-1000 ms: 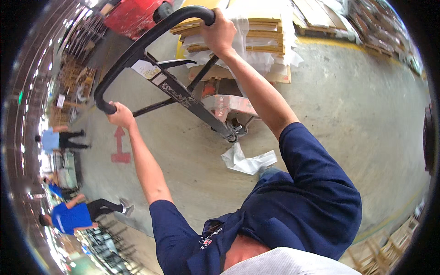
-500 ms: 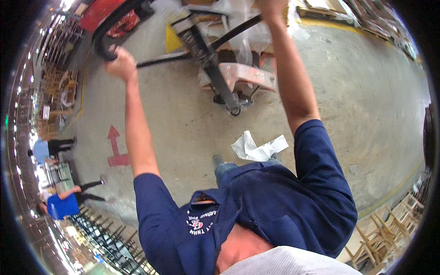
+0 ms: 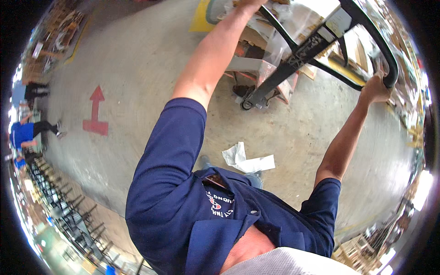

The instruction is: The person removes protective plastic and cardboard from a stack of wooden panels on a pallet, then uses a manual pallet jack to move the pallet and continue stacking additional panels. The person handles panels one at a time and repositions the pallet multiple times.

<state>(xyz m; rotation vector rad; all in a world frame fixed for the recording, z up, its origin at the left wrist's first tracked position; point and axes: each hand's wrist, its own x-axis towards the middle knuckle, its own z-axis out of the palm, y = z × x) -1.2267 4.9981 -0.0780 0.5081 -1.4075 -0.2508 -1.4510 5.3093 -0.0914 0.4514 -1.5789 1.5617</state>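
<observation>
A pallet jack stands in front of me, its dark steering column tilted up to the right from a small wheel near the floor. The black loop handle is swung to the right. My right hand is closed around the lower right part of the loop. At the top edge my left hand grips the far left end of the handle; its fingers are partly cut off. Behind the column, the jack's worn red and white body sits beside a load with clear plastic wrap.
A crumpled white sheet lies on the concrete floor by my feet. A red arrow is painted at left. Two people are at far left, near rows of dark stacked frames. Wooden pieces stand at lower right.
The handle has swung from the left across to the right, both hands staying on it. My right hand has come down on the right; my left has moved up toward the middle.
</observation>
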